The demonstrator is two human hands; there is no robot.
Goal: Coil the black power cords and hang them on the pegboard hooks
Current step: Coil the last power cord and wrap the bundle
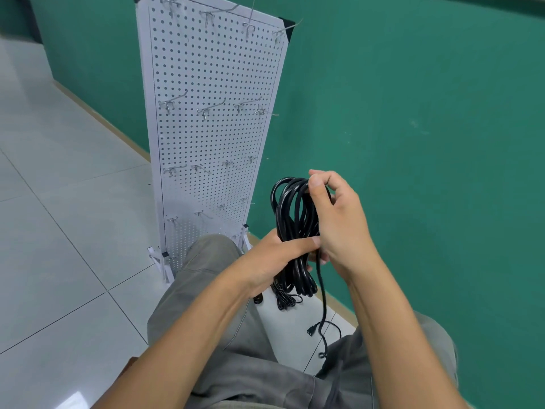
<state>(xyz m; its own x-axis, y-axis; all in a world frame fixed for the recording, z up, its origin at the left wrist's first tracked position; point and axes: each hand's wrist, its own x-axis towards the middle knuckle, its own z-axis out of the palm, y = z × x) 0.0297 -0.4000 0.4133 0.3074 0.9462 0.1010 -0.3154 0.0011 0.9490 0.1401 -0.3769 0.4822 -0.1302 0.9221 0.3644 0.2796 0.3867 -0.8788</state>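
A black power cord [290,214] is wound into a long upright coil in front of me. My left hand [274,256] grips the coil around its middle, thumb across the strands. My right hand [339,219] pinches the coil's upper right side with thumb and curled fingers. A loose tail of the cord [323,308] hangs down from my hands to a plug [311,330] near the floor. More black cord [284,301] lies on the floor below the coil. The white pegboard [212,137] stands upright just beyond, with bare metal hooks [206,109] in several rows.
The pegboard stands on white feet [160,262] on a pale tiled floor [65,231], against a green wall [413,128]. My knees in grey trousers [206,278] are bent below my arms, close to the board's base.
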